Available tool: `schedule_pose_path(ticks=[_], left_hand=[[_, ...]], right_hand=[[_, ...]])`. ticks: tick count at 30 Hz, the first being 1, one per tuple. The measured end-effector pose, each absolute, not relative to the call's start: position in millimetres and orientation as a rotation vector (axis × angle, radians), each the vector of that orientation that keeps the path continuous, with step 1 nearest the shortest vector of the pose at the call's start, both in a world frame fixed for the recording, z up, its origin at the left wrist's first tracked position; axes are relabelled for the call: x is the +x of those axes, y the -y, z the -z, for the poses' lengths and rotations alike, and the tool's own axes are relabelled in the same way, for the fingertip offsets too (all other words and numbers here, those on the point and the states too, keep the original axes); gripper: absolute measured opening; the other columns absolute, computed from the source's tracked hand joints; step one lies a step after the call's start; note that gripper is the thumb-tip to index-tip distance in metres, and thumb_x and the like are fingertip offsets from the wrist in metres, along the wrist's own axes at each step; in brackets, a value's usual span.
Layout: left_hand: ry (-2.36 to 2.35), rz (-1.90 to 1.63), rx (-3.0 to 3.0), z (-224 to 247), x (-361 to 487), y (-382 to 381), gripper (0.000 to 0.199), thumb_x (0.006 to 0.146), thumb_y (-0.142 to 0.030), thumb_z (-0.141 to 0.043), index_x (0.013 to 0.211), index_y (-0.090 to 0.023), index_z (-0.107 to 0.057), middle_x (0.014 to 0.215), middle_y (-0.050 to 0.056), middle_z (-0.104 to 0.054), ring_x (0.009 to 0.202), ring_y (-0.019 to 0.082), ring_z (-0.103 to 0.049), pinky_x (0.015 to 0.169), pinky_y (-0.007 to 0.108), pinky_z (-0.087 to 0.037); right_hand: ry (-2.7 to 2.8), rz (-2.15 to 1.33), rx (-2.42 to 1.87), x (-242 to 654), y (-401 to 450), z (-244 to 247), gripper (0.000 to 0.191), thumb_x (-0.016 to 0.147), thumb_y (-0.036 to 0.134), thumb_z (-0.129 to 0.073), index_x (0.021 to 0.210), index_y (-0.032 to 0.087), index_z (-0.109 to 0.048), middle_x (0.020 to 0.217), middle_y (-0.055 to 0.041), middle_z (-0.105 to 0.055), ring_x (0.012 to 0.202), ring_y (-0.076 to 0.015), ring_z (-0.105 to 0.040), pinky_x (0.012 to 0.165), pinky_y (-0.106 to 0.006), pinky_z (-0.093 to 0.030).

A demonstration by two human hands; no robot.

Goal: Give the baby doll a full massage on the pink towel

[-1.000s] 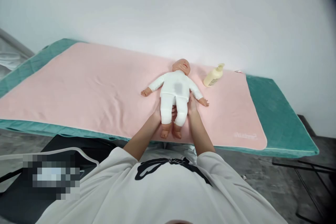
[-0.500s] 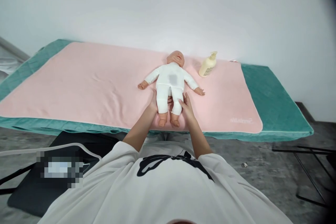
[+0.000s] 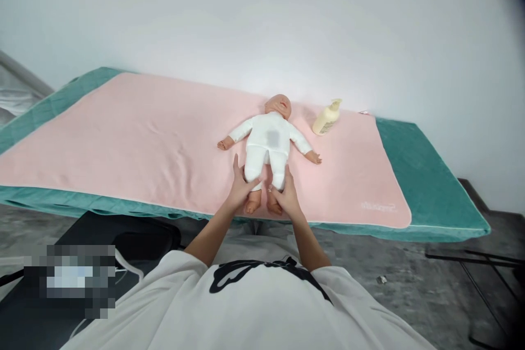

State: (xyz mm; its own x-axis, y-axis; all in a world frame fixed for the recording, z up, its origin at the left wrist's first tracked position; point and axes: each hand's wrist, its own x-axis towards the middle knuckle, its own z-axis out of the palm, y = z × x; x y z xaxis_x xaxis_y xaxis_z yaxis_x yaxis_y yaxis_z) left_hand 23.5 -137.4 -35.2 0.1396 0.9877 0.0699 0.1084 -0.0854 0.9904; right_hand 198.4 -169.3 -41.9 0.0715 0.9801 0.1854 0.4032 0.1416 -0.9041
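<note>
A baby doll (image 3: pixel 268 134) in a white suit lies face up on a pink mat (image 3: pixel 135 131), its arms spread and its bare feet toward me. My left hand (image 3: pixel 243 186) is at the lower leg on the left, thumb across the shin and the other fingers along the outer side. Around the other lower leg is my right hand (image 3: pixel 287 194), its thumb near the ankle and its fingers on the outer side. To the right of the doll's head, a cream pump bottle (image 3: pixel 327 118) leans on the mat.
The mat covers much of a green padded table (image 3: pixel 430 175) against a white wall. Below the left edge is a black chair (image 3: pixel 118 238) with a blurred patch. A black metal frame (image 3: pixel 484 290) stands on the floor at right.
Both hands have slid down the doll's legs toward its ankles, and the left thumb now shows over the shin. The whole view has shifted, with table and doll lower in the picture.
</note>
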Motion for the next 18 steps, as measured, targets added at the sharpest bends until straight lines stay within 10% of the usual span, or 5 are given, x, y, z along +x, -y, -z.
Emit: schedule_pose_path(ticks=[6, 18], left_hand=[[-1.300, -1.049, 1.647, 24.4, 17.4, 149.9, 0.078, 0.087, -0.038, -0.064, 0.154, -0.024, -0.026, 0.159, 0.014, -0.029, 0.148, 0.032, -0.030, 0.122, 0.049, -0.029], [-1.350, -0.733, 1.911, 16.6, 6.3, 142.5, 0.077, 0.090, -0.044, -0.055, 0.156, -0.020, -0.022, 0.164, 0.016, -0.017, 0.153, 0.033, -0.016, 0.123, 0.054, -0.022]], right_hand=[[1.534, -0.805, -1.509, 201.5, 170.8, 34.1, 0.089, 0.083, 0.033, -0.060, 0.158, 0.020, -0.013, 0.156, -0.0160, -0.031, 0.145, -0.0326, -0.035, 0.118, -0.054, -0.036], [1.616, -0.765, -1.626, 205.1, 173.2, 27.0, 0.086, 0.087, 0.040, -0.056, 0.157, 0.014, -0.014, 0.158, -0.0204, -0.028, 0.148, -0.0341, -0.030, 0.121, -0.056, -0.029]])
